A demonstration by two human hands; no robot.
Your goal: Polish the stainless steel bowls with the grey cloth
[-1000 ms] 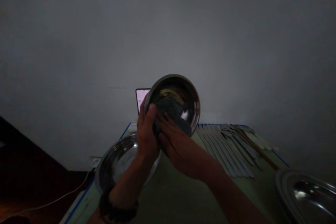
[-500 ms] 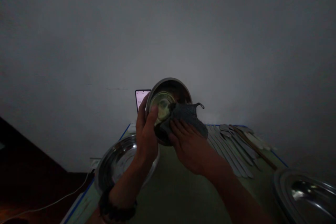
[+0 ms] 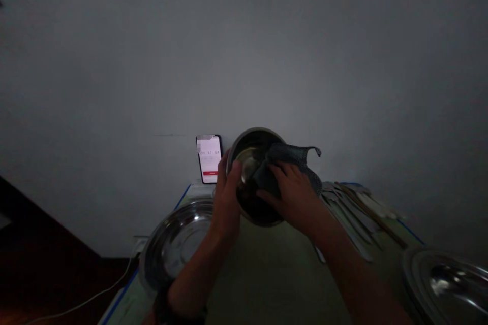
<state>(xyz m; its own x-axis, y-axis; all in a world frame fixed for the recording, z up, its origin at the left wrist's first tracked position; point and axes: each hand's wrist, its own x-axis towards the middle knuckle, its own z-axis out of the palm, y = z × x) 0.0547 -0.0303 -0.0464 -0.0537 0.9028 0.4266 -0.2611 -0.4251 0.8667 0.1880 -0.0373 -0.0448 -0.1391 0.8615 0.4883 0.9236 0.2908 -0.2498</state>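
A small steel bowl (image 3: 251,183) is held up above the table, tilted with its opening toward me. My left hand (image 3: 227,198) grips its left rim, thumb inside the bowl. My right hand (image 3: 293,195) presses a dark grey mesh cloth (image 3: 293,160) against the bowl's right inner side; a corner of the cloth sticks out to the right over the rim.
A large steel basin (image 3: 179,244) sits on the table (image 3: 267,279) at the left, another steel basin (image 3: 446,284) at the lower right. Several flat utensils (image 3: 354,208) lie in a row at the right. A lit phone (image 3: 209,159) leans on the wall. A white cable (image 3: 76,302) trails left.
The bowl has come down and to the right, uncovering the phone. My right hand with the cloth has moved from the bowl's middle up to its right rim.
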